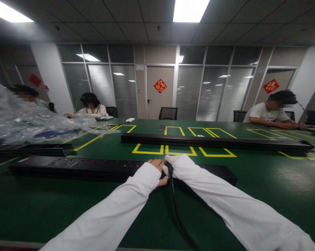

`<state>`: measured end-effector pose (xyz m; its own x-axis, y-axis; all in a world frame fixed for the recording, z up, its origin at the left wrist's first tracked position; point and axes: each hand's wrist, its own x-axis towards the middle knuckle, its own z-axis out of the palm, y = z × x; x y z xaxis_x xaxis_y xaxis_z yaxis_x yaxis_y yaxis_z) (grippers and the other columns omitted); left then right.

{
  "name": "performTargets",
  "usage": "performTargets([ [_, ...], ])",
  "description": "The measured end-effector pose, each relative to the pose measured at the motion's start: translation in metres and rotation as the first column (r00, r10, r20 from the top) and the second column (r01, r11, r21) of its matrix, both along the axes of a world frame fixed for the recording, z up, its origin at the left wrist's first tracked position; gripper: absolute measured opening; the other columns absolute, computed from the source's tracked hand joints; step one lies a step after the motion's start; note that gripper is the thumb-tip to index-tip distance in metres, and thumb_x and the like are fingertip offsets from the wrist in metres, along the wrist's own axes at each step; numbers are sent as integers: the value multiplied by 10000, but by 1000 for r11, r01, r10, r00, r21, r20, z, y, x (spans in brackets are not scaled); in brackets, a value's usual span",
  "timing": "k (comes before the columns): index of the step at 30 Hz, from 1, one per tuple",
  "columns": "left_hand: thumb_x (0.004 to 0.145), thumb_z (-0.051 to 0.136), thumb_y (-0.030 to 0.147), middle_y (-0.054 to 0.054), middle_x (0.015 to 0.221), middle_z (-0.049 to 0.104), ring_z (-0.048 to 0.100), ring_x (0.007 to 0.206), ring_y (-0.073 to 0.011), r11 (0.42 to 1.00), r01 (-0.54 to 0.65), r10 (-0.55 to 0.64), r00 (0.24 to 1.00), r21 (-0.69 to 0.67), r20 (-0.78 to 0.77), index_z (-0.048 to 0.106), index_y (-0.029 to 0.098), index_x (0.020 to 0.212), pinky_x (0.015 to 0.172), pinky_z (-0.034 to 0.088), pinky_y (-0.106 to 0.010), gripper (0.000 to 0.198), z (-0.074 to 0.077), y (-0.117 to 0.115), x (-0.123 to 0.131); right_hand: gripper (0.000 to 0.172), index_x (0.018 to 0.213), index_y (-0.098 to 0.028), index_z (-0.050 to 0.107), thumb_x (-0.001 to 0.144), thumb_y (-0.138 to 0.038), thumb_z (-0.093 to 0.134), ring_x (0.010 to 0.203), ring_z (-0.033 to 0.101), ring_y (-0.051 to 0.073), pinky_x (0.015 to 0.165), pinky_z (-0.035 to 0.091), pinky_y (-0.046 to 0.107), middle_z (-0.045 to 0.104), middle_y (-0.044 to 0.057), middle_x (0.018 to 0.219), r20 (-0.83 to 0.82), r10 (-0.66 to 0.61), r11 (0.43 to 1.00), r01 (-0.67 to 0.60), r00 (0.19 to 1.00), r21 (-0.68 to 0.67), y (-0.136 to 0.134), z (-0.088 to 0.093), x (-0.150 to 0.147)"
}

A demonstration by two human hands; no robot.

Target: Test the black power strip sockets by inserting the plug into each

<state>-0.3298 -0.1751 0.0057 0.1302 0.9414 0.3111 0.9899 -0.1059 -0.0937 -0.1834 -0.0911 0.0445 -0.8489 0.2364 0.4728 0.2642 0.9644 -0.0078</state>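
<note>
Plastic wrap (29,122) far L. strip (81,167) lies across table (264,188), close in front. L hand (157,169) on strip, fingers curled, grip unclear. plug (170,169) btwn hands, its cable (177,209) trails back toward the wearer. R hand (173,161) closed on plug.

1. Three long black power strips (215,141) across the middle of the frame.
2. Three seated people (267,113): two at the upper left, one at the right.
3. Three red paper signs (160,85) on the back wall.
4. Two ceiling lights (190,8) along the top.
5. One black cable (177,209), lower centre.
</note>
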Motion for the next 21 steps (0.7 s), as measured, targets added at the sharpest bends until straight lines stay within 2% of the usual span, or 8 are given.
performTargets([
  [5, 732, 496, 407, -111, 1038, 570, 516, 996, -286, 1000, -22, 22, 1000, -1, 3, 490, 137, 1124, 843, 413, -413, 476, 0, 0, 2, 185, 851, -198, 529, 818, -358, 442, 508, 391, 103, 507, 259, 237, 529, -17, 619, -4, -16, 997, 16, 1000, 78, 0, -4, 0],
  [12, 724, 501, 384, -107, 1043, 565, 514, 997, -287, 1000, -24, 24, 1000, -7, 7, 488, 153, 1118, 838, 412, -411, 457, 2, -1, 2, 167, 832, -188, 527, 796, -341, 469, 504, 383, 104, 513, 259, 238, 519, -13, 610, 25, -62, 997, 60, 998, 51, -6, 0, -1],
  [21, 726, 498, 375, -100, 1041, 567, 517, 990, -277, 1000, -28, 28, 1000, -13, 7, 458, 155, 1167, 843, 408, -408, 494, 2, -2, 3, 177, 804, -191, 531, 796, -358, 476, 508, 391, 88, 511, 289, 212, 509, -26, 615, -3, 14, 1000, -14, 1000, -8, -3, 0, 0],
])
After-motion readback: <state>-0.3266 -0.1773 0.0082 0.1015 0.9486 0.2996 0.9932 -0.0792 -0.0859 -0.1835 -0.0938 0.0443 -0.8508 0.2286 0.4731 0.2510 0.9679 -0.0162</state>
